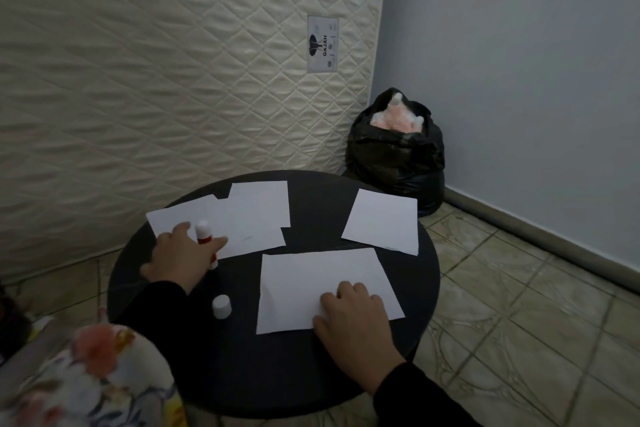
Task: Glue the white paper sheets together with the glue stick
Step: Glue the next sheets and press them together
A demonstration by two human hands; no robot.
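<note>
1. Nearest me, my right hand lies flat and open on the near right corner of the closest white sheet, pinning it to the dark round counter. I judge the job here is to keep that palm steady so the sheet cannot slide once glue is stroked across it.
2. Just left of that sheet the white cap stands alone, apart from both hands, so the stick is already uncapped.
3. Farther left, my left hand is curled around the glue stick, its white tip pointing up and away. I would tilt the tip down and bring it right to the pinned sheet.
4. Beyond, the overlapping sheets lie under that hand, and a single sheet sits well apart at the far right.
</note>
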